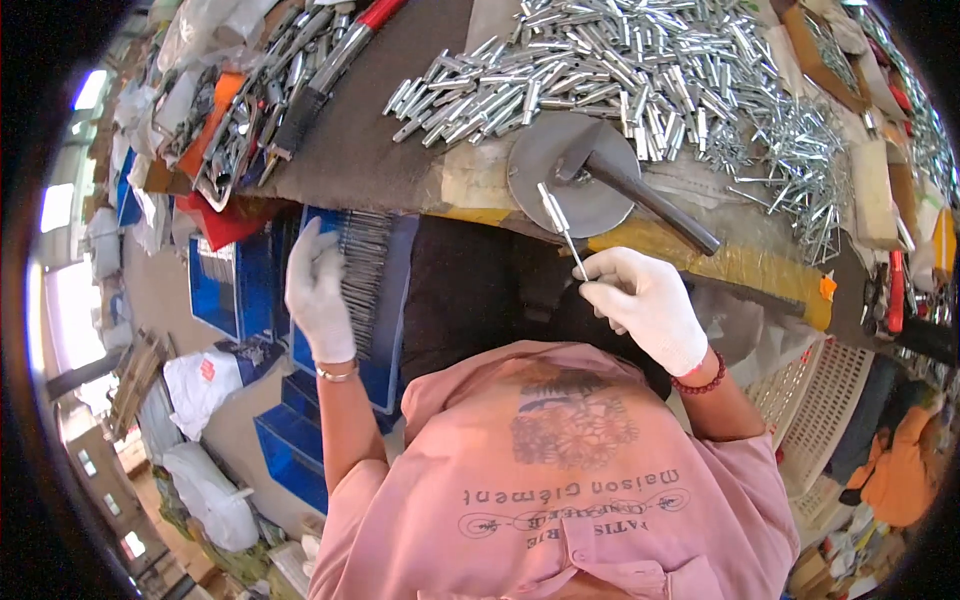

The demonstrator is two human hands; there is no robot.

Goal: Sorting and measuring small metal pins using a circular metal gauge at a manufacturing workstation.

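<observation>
While right hand pinches rod, fingers half-curled

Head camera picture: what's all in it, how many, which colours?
Table: one, brown, top middle
Metal rods: many, silver, on table
Thin pins: many, silver, right of rods
Plate: one, round grey, table's near edge
Hammer: one, dark, on plate
Tools: many, mixed, table's left
Crates: several, blue, left
Crate rods: many, grey, inside crate
Basket: one, cream, right
Held rod: one, silver, by plate
Picture edges: too cluttered
Shirt: one, pink, lower middle
Left hand: one, white-gloved, beside crate rods
Right hand: one, white-gloved, pinching held rod
</observation>
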